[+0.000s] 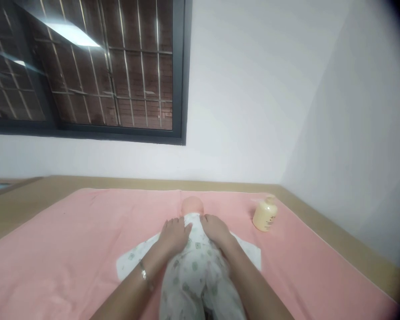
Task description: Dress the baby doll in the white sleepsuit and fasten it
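Baby doll [196, 263] may skew if left hand [174, 234] and right hand [217, 230] press its shoulders unevenly; whether fingers clamp, I cannot tell.

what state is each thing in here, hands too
doll: lying dressed, sleeves spread to both sides, face not showing
left hand: resting open on the doll's upper body
right hand: likewise, on the other side
bracelet: worn on the left wrist
bottle: standing upright, fill cannot be told
sheet: spread out, lightly creased
window: barred, cannot tell if fully shut
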A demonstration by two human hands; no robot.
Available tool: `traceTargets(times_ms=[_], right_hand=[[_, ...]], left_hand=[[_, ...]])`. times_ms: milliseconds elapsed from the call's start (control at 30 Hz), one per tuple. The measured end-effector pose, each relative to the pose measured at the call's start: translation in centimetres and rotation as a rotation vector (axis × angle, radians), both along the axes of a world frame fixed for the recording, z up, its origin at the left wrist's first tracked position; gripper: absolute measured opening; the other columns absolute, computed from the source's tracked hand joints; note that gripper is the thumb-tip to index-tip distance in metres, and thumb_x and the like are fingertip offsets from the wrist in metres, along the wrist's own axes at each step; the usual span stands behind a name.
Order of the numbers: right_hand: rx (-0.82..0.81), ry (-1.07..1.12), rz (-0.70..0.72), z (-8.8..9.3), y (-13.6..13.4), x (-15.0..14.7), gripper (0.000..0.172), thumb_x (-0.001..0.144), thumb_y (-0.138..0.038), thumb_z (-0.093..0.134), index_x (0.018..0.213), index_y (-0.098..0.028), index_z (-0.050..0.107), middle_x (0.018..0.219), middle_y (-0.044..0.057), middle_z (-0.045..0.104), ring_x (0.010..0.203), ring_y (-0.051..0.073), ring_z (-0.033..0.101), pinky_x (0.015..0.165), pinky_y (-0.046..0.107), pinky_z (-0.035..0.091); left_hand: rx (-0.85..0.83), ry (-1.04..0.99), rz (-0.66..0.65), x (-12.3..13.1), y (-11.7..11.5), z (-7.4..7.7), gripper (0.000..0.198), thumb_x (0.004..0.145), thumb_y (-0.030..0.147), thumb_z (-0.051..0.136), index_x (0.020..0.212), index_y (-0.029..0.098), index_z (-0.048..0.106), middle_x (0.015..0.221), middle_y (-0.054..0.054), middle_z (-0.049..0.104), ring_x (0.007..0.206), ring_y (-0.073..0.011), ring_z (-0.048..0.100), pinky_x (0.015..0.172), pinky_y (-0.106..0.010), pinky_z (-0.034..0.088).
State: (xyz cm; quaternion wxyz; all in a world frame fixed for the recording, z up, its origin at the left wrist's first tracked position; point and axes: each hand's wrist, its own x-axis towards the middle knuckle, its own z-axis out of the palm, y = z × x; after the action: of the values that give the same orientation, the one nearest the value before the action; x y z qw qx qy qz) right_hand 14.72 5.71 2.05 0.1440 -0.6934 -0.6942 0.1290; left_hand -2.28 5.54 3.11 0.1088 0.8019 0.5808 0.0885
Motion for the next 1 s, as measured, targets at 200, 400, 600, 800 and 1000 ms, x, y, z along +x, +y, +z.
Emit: traceTargets(times_ms=[200,400,600,800,1000], right_hand=[[0.022,-0.021,0.059,1.0,-1.1,-0.3,0.058,0.099,-0.039,0.016,0.104,-0.010,0.066,0.104,0.018,0.068,0.094,0.024,0.063,0.078,0.032,0.043],[0.024,-0.169,0.139,2.8,-4.2,-1.9,0.034,0.088,-0.024,0.039,0.109,-0.010,0.063,0.112,0.019,0.064,0.097,0.025,0.061,0.078,0.031,0.043],[0.033,-0.100,0.064,2.1,-2.9,-1.6,0.040,0.092,-0.027,0.033,0.107,-0.006,0.063,0.111,0.022,0.063,0.099,0.027,0.060,0.084,0.033,0.041],[0.028,-0.041,0.025,0.4,-0.5,-0.9,0.055,0.097,-0.042,0.023,0.106,-0.008,0.065,0.110,0.020,0.066,0.103,0.028,0.060,0.096,0.040,0.034],[-0.017,0.003,0.039,0.4,0.0,0.3,0.061,0.098,-0.048,0.015,0.110,-0.014,0.064,0.111,0.015,0.067,0.099,0.024,0.062,0.086,0.033,0.041]], left_hand=[[0.131,0.143,0.045,0.8,-1.5,0.0,0.049,0.089,0.030,0.024,0.112,0.008,0.062,0.114,-0.021,0.064,0.114,-0.0324,0.054,0.112,-0.057,0.009],[0.102,-0.012,0.084,0.5,0.8,-0.7,0.049,0.092,0.039,0.023,0.096,0.013,0.065,0.099,-0.017,0.070,0.101,-0.0286,0.062,0.110,-0.056,0.013],[0.162,-0.003,0.069,1.2,0.7,-1.5,0.051,0.092,0.036,0.023,0.104,0.009,0.064,0.105,-0.018,0.068,0.103,-0.0280,0.061,0.111,-0.052,0.018],[0.146,0.111,0.071,1.2,-1.1,-0.9,0.053,0.091,0.033,0.024,0.126,0.006,0.053,0.123,-0.021,0.059,0.117,-0.0324,0.052,0.111,-0.061,0.004],[0.083,0.055,0.069,1.2,-0.8,-0.1,0.043,0.086,0.030,0.031,0.111,0.012,0.061,0.115,-0.018,0.065,0.111,-0.0303,0.056,0.112,-0.057,0.008]])
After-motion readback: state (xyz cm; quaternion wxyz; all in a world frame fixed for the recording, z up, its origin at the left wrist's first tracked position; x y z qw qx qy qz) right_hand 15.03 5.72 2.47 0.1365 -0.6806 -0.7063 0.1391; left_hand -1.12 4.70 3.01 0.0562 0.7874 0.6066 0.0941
